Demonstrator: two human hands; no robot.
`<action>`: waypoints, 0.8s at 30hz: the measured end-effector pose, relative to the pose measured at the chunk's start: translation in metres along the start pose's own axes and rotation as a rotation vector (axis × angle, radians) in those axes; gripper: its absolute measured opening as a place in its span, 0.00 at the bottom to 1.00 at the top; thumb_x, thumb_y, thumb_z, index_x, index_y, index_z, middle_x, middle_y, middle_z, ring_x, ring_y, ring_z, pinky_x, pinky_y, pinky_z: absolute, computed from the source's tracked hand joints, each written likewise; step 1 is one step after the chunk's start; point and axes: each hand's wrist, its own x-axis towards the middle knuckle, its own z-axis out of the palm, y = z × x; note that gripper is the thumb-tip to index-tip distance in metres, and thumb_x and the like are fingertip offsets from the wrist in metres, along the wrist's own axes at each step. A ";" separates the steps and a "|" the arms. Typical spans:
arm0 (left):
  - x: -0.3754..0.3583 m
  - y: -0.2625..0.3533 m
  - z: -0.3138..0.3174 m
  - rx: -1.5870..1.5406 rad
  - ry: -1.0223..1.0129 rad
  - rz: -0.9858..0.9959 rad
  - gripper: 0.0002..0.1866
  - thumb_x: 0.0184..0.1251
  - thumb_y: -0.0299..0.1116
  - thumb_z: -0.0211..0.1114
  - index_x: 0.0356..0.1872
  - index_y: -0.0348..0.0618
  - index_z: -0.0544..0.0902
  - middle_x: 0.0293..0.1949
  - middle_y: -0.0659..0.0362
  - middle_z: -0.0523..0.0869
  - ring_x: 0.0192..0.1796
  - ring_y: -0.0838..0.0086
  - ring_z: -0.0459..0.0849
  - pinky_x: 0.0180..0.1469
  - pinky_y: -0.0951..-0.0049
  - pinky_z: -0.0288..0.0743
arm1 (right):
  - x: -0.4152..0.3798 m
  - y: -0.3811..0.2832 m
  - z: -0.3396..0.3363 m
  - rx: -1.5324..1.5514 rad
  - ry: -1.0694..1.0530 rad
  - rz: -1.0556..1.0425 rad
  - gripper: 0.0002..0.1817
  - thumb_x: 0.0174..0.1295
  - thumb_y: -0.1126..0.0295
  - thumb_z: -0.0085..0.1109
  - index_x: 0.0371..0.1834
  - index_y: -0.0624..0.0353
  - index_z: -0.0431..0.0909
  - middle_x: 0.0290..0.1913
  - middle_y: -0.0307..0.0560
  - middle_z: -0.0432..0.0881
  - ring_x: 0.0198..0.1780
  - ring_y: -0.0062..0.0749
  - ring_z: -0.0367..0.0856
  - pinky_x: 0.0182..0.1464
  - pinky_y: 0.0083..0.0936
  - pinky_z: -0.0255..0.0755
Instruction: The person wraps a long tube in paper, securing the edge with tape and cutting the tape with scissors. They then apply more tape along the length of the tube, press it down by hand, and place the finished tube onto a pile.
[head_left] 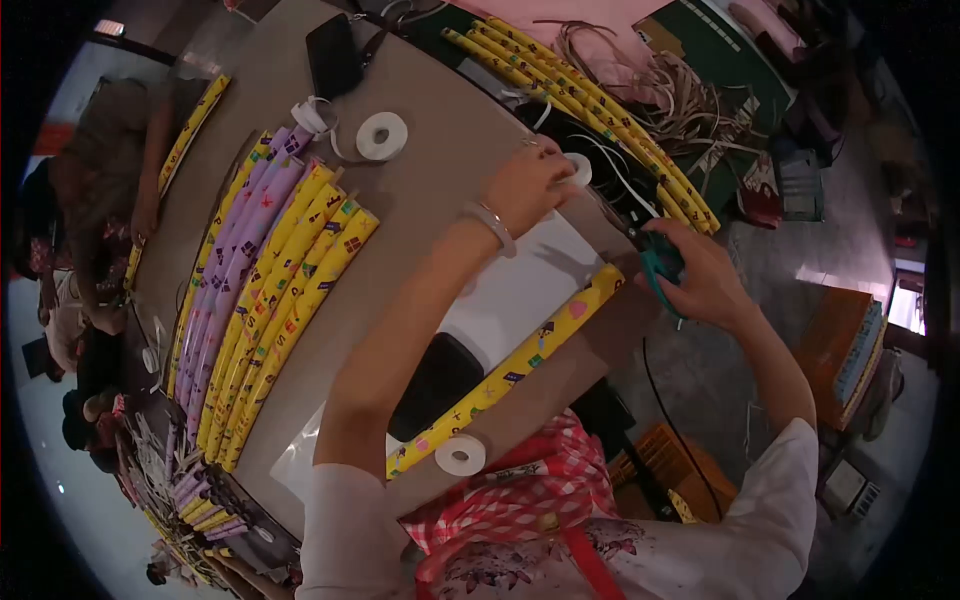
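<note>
My left hand [528, 182], with a bangle on its wrist, is closed at a small roll of white tape [577, 171] by the table's edge. Teal-handled scissors [661, 266] are gripped in my right hand [708, 280], their blades pointing up and left beside the table. Below my hands a yellow patterned tube [515, 372] lies slantwise, its upper end close to the scissors. White sheet [510, 290] and a black flat item [440, 385] lie behind it, partly covered by my left arm. A second tape roll [460, 455] sits near the tube's lower end.
Yellow and purple patterned tubes [265, 300] lie in a row on the left. Another tape roll [382, 136] and a black phone [334, 57] are at the back. More yellow tubes [590, 110] rest at the far edge, by tangled strips [690, 100]. People sit on the left.
</note>
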 end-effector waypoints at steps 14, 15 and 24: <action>0.001 -0.010 -0.027 -0.892 -0.049 -0.565 0.19 0.64 0.43 0.69 0.47 0.41 0.82 0.35 0.67 0.80 0.34 0.85 0.74 0.37 0.82 0.69 | 0.072 0.016 -0.004 0.267 -0.433 0.106 0.29 0.55 0.49 0.67 0.55 0.56 0.78 0.43 0.47 0.84 0.43 0.37 0.82 0.45 0.32 0.74; 0.000 -0.011 -0.027 -0.920 -0.057 -0.566 0.20 0.62 0.44 0.70 0.47 0.40 0.82 0.36 0.64 0.82 0.36 0.83 0.77 0.39 0.81 0.71 | 0.076 0.020 -0.003 0.263 -0.437 0.102 0.29 0.55 0.49 0.67 0.55 0.56 0.78 0.43 0.47 0.84 0.43 0.37 0.82 0.45 0.32 0.74; 0.007 -0.014 -0.029 -0.869 -0.108 -0.588 0.23 0.60 0.48 0.71 0.47 0.40 0.83 0.38 0.62 0.83 0.37 0.81 0.78 0.40 0.79 0.71 | 0.095 0.032 0.008 0.400 -0.526 0.092 0.35 0.56 0.45 0.66 0.58 0.63 0.78 0.41 0.47 0.85 0.41 0.31 0.81 0.43 0.28 0.72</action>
